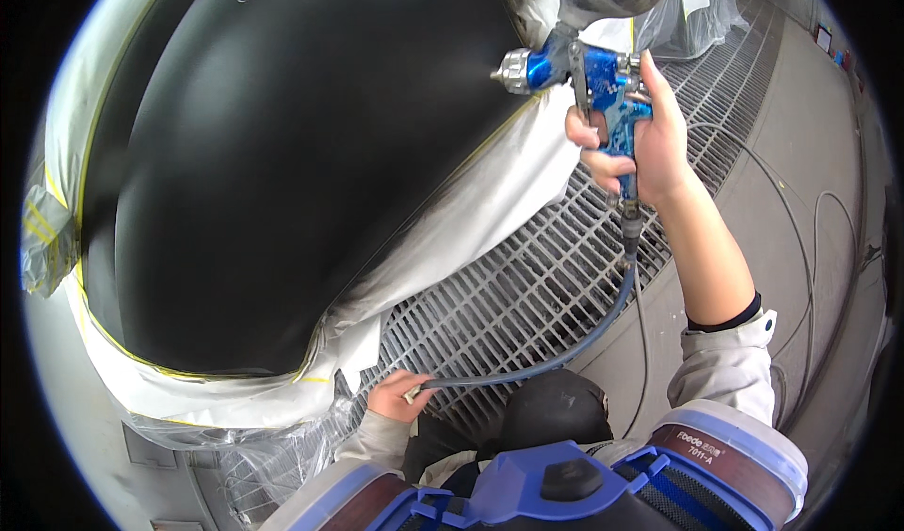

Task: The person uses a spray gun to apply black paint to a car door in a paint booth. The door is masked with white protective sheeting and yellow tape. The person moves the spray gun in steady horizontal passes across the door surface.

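Steel floor grating (499, 272) with rectangular openings crosses the middle and runs to the upper right. Along its right side lies a smooth grey floor (791, 126), where a thin grey hose (827, 193) curves in a loop. White masking paper (494, 201), edged with yellow tape, hangs over part of the grating. Crumpled clear plastic sheeting (282, 465) lies at lower left, and more plastic film (702, 23) drapes at the top right. At the bottom edge is a worn respirator: a blue frame (532, 507) between two round filter cartridges (734, 451), pale-rimmed with maroon centres.
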A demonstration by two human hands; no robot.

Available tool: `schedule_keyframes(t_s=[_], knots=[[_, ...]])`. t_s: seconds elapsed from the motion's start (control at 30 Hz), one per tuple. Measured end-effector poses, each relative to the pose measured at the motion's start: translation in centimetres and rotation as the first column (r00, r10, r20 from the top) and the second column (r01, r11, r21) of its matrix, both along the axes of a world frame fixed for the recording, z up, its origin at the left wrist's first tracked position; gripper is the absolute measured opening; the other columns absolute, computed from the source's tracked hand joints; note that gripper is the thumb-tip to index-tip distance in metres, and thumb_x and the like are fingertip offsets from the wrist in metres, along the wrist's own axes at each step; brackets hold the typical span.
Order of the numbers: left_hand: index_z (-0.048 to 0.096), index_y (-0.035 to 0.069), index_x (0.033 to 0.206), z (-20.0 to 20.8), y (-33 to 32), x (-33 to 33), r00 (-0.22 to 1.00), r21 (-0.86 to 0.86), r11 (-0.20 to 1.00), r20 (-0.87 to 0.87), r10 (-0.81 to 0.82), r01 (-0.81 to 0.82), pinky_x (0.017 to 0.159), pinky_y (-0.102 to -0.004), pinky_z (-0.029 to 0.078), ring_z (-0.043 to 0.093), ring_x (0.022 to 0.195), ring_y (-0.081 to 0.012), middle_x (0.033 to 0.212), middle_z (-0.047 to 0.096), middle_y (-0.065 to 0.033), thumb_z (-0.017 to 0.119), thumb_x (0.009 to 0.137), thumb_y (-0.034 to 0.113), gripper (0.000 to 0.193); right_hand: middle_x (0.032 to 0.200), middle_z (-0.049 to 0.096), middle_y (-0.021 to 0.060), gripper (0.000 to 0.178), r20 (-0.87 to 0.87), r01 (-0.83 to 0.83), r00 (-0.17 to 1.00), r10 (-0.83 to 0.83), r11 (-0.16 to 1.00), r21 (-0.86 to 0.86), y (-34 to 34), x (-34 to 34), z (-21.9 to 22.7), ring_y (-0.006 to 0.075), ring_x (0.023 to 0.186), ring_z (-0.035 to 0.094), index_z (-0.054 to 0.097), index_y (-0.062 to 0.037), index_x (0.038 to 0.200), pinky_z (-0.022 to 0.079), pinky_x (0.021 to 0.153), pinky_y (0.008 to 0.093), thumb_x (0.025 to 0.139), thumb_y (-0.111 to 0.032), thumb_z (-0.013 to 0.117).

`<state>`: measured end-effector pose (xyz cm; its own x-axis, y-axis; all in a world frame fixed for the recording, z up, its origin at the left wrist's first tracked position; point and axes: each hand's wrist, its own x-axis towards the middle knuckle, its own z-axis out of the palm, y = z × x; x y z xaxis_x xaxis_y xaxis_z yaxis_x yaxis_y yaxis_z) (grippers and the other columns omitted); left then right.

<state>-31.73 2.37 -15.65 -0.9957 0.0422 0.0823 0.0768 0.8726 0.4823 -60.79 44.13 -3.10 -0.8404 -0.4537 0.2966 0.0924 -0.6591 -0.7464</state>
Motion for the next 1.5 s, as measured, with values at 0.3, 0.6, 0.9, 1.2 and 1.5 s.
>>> schedule_keyframes(t_s=[0.3,0.6,0.9,1.2,1.5], knots=[[0.083,0.011,0.104,-0.9,-0.1,-0.8,0.999,-0.043,0.998,-0.003,0.039,-0.039,0.072,-0.0352,0.058,0.073,0.080,-0.0277,0.090,0.074,-0.0071,0.090,0.083,0.020,0.024,0.078,0.059,0.0032,0.068,0.075,0.539,0.831,-0.551,0.831,0.136,1.0,-3.9,-0.3,0.0049,0.045,0.037,0.054,-0.0097,0.099,0.034,0.040,0.0243,0.108,-0.071,0.027],[0.084,0.015,0.106,-0.9,-1.3,0.0,0.996,0.015,1.000,0.090,0.024,-0.025,0.073,-0.0344,0.059,0.075,0.084,-0.0258,0.092,0.075,-0.0049,0.089,0.083,0.019,0.023,0.078,0.060,0.0082,0.074,0.138,-0.126,0.982,0.130,0.991,-0.041,-1.1,0.9,-4.7,0.0072,0.039,0.037,0.055,-0.0109,0.119,0.037,0.036,0.0260,0.105,-0.078,0.026],[0.082,0.008,0.104,-0.8,-1.9,0.5,0.990,-0.109,0.984,0.011,0.141,-0.139,0.074,-0.0361,0.059,0.075,0.082,-0.0286,0.092,0.076,-0.0096,0.090,0.084,0.021,0.025,0.075,0.057,-0.0001,0.064,0.147,0.571,0.789,-0.597,0.800,0.183,-0.4,-2.1,-5.8,0.0051,0.042,0.038,0.053,-0.0125,0.107,0.035,0.038,0.0240,0.109,-0.071,0.027],[0.083,0.012,0.105,-1.2,-2.4,0.2,0.994,-0.049,0.995,0.059,0.089,-0.086,0.072,-0.0353,0.057,0.073,0.081,-0.0264,0.091,0.075,-0.0070,0.091,0.082,0.019,0.025,0.081,0.061,0.0079,0.078,0.158,-0.282,0.947,0.281,0.959,-0.020,-3.1,2.6,-10.5,0.0085,0.042,0.040,0.056,-0.0100,0.127,0.038,0.037,0.0256,0.103,-0.079,0.029],[0.084,0.013,0.104,-1.8,-0.9,0.9,0.997,-0.114,0.992,0.051,0.054,-0.048,0.068,-0.0357,0.057,0.072,0.076,-0.0266,0.088,0.073,-0.0057,0.091,0.082,0.024,0.025,0.076,0.055,-0.0004,0.076,0.223,0.340,0.909,-0.352,0.936,0.090,2.1,-2.8,-10.2,0.0047,0.044,0.039,0.053,-0.0104,0.092,0.036,0.039,0.0241,0.105,-0.079,0.021]])
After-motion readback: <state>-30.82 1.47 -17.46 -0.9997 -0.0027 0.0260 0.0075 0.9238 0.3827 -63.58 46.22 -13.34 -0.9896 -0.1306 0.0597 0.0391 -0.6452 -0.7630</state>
